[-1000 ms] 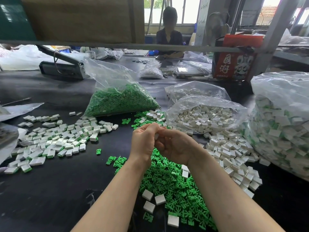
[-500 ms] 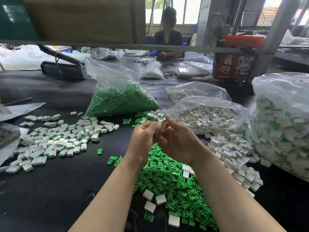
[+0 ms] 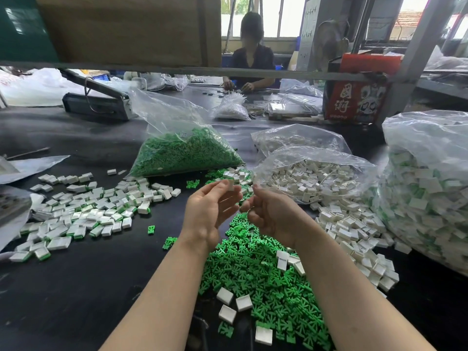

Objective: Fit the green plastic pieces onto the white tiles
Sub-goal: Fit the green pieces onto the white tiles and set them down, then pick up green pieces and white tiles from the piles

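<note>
My left hand (image 3: 210, 211) is raised over the table and pinches a small white tile (image 3: 231, 184) at its fingertips. A short gap away, my right hand (image 3: 272, 215) has its fingers curled inward; I cannot make out anything in them. Below both hands lies a heap of loose green plastic pieces (image 3: 266, 274) with a few white tiles (image 3: 244, 302) on it. More loose white tiles (image 3: 354, 231) spread to the right. On the left lies a spread of tiles with green edges (image 3: 88, 211).
A clear bag of green pieces (image 3: 187, 153) and an open bag of white tiles (image 3: 316, 178) stand behind my hands. A big bag of green-and-white tiles (image 3: 430, 198) fills the right. The black table (image 3: 76, 287) extends left. A person (image 3: 253, 54) works opposite.
My hands were pressed together around the tile; they have drawn apart. The tile stays in my left fingertips and my right hand has moved off to the right.
</note>
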Motion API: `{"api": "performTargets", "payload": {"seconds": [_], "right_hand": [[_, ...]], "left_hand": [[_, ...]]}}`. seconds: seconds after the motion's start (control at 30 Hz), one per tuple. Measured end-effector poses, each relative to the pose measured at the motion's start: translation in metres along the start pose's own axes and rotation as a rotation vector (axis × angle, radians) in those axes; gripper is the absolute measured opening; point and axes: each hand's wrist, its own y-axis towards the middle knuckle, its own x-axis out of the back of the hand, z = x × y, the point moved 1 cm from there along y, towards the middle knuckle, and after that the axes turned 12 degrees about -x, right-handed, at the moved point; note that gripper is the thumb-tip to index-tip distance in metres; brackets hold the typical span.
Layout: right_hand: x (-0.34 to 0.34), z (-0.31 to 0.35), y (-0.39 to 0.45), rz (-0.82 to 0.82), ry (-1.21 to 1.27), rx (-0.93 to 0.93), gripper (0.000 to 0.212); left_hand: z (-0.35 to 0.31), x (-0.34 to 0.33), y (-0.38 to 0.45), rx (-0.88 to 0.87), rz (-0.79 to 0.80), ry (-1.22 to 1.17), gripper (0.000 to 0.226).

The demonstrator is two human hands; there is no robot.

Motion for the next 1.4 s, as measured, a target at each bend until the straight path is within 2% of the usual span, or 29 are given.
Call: {"api": "performTargets", "payload": {"seconds": [0.2, 0.3, 0.43, 0.53, 0.73, 0.83, 0.93, 1.0, 1.07, 1.13, 1.2, 1.27, 1.33, 1.4], "right_hand": [[0.012, -0.003, 0.002, -0.398, -0.519, 0.149, 0.036], [0.02, -0.005, 0.006, -0.553, -0.781, 0.19, 0.031], [0.028, -0.007, 0.009, -0.678, -0.984, 0.188, 0.026], [0.029, -0.008, 0.009, -0.714, -1.081, 0.177, 0.021], [0.025, -0.006, 0.009, -0.666, -1.142, 0.166, 0.022], [0.021, -0.007, 0.009, -0.668, -1.207, 0.18, 0.031], [0.018, -0.008, 0.011, -0.65, -1.22, 0.213, 0.023], [0.016, -0.009, 0.012, -0.615, -1.198, 0.215, 0.015], [0.015, -0.009, 0.012, -0.605, -1.19, 0.212, 0.012], [0.017, -0.007, 0.011, -0.688, -1.197, 0.216, 0.012], [0.024, -0.004, 0.01, -0.865, -1.218, 0.195, 0.015], [0.033, -0.002, 0.006, -1.025, -1.27, 0.098, 0.023], [0.04, -0.002, 0.002, -1.071, -1.328, -0.06, 0.029], [0.043, -0.003, 0.0, -1.025, -1.33, -0.165, 0.024]], "left_hand": [[-0.011, 0.033, 0.016, 0.207, -0.317, -0.394, 0.025], [-0.014, 0.052, 0.023, 0.206, -0.453, -0.414, 0.029], [-0.017, 0.063, 0.029, 0.148, -0.552, -0.446, 0.031], [-0.02, 0.069, 0.029, 0.104, -0.57, -0.479, 0.036], [-0.028, 0.071, 0.028, -0.012, -0.573, -0.573, 0.034], [-0.03, 0.069, 0.027, -0.029, -0.536, -0.592, 0.04], [-0.028, 0.064, 0.025, 0.003, -0.468, -0.562, 0.031], [-0.027, 0.057, 0.022, 0.049, -0.402, -0.5, 0.019], [-0.025, 0.05, 0.019, 0.098, -0.328, -0.425, 0.021], [-0.022, 0.044, 0.018, 0.129, -0.242, -0.314, 0.022], [-0.017, 0.037, 0.017, 0.121, -0.151, -0.088, 0.017], [-0.012, 0.034, 0.015, 0.073, -0.039, 0.267, 0.009], [-0.006, 0.031, 0.01, 0.051, 0.102, 0.58, 0.007], [0.002, 0.027, 0.003, 0.089, 0.255, 0.753, 0.017]]}}
